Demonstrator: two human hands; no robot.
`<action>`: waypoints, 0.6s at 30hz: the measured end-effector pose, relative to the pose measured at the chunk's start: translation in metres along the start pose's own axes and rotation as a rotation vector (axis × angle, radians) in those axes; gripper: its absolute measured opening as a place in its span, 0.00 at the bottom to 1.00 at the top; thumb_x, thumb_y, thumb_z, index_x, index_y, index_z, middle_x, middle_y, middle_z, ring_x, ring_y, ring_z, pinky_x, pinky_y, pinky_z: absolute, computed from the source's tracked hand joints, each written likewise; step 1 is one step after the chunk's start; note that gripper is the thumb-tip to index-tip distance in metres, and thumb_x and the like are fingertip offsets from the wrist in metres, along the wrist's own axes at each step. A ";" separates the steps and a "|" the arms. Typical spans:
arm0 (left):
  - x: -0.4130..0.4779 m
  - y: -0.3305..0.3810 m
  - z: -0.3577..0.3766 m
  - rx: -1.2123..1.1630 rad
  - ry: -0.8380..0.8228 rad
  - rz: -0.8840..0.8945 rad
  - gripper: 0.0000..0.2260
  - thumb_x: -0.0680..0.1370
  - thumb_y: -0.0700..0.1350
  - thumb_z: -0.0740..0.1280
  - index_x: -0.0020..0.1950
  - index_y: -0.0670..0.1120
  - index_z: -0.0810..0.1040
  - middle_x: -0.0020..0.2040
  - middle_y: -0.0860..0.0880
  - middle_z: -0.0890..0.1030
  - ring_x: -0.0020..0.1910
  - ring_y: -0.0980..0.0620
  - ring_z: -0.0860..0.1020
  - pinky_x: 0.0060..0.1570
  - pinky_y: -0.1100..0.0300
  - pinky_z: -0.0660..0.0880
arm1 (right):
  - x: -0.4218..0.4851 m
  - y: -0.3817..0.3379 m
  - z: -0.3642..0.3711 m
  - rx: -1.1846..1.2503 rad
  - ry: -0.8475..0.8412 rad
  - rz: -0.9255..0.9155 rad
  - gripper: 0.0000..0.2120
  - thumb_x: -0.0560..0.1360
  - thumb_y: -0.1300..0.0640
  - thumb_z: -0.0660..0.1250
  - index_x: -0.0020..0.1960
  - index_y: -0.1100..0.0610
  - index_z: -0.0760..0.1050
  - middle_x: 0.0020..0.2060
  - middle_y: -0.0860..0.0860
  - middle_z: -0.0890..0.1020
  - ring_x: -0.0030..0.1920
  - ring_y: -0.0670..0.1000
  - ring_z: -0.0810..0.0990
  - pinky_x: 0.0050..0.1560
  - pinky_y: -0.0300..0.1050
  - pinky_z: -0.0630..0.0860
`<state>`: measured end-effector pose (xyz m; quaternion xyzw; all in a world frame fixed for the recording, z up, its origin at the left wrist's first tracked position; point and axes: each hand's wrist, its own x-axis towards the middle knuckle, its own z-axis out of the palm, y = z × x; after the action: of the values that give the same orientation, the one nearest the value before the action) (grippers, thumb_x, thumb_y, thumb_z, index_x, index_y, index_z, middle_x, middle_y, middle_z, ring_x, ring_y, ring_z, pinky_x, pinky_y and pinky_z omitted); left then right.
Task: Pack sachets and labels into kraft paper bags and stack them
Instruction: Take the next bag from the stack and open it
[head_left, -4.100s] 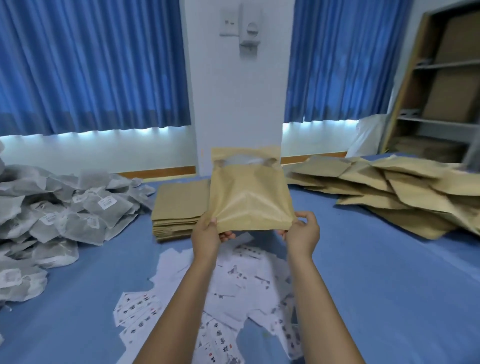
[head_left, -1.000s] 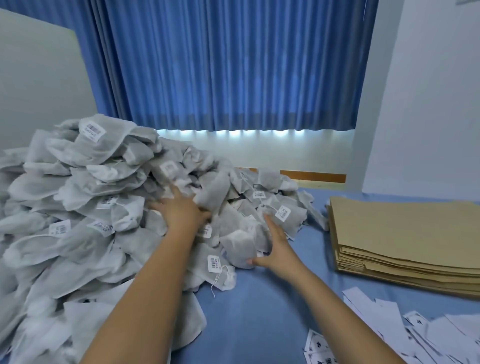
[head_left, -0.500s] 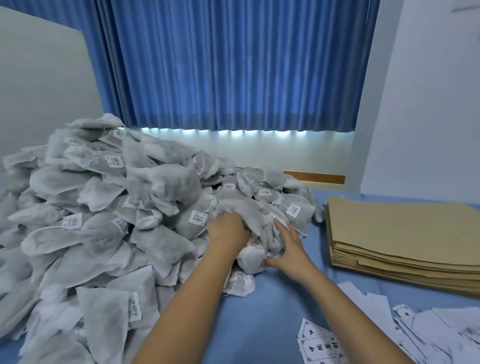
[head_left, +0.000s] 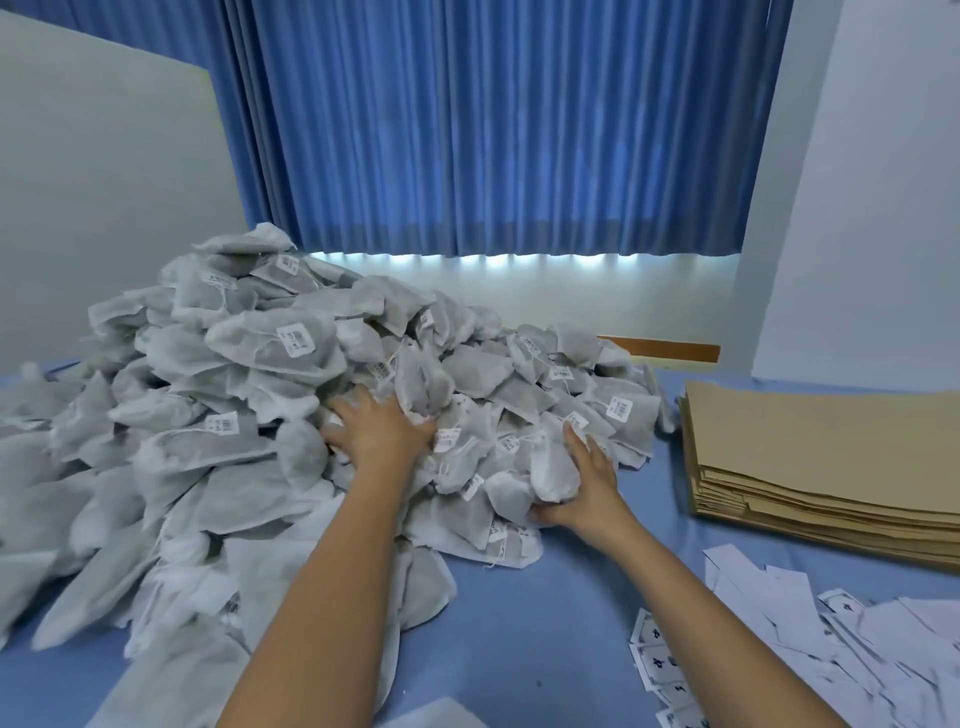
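Long pleated blue curtains are hanging across the window, and daylight is glowing in a thin band under their hem onto the plain white wall below. A flat white board is standing at the left and a white pillar at the right. A brown wooden strip is running along the wall behind the blue-covered table.

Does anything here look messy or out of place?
The sachets lie in a loose, tumbled heap and the paper labels are scattered on the blue tabletop; only the kraft paper bags sit in a neat stack. Nothing looks torn or spilled.
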<state>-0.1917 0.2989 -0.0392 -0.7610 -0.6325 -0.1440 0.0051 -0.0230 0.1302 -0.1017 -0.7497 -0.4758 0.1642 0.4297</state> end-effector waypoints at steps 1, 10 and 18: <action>-0.002 0.002 0.001 -0.031 -0.025 0.013 0.40 0.70 0.73 0.58 0.73 0.47 0.65 0.76 0.44 0.52 0.73 0.34 0.48 0.65 0.37 0.56 | -0.001 0.000 -0.001 0.005 -0.002 0.011 0.59 0.61 0.52 0.81 0.78 0.45 0.44 0.78 0.48 0.43 0.77 0.52 0.37 0.75 0.57 0.43; -0.039 0.038 0.023 -0.228 -0.290 0.301 0.38 0.73 0.65 0.60 0.78 0.51 0.54 0.76 0.43 0.55 0.75 0.38 0.46 0.68 0.37 0.57 | -0.007 0.003 -0.017 0.028 0.132 0.099 0.52 0.66 0.62 0.76 0.79 0.50 0.47 0.77 0.53 0.49 0.77 0.58 0.46 0.75 0.58 0.51; -0.017 -0.014 -0.030 -0.055 0.452 0.008 0.23 0.72 0.48 0.61 0.67 0.50 0.67 0.72 0.37 0.62 0.70 0.32 0.61 0.65 0.33 0.58 | -0.009 -0.003 -0.015 -0.005 0.095 0.124 0.52 0.67 0.61 0.74 0.79 0.49 0.44 0.78 0.52 0.45 0.77 0.57 0.41 0.75 0.56 0.47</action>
<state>-0.2139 0.2797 -0.0170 -0.7118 -0.6081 -0.3279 0.1265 -0.0193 0.1152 -0.0919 -0.7857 -0.4082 0.1535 0.4387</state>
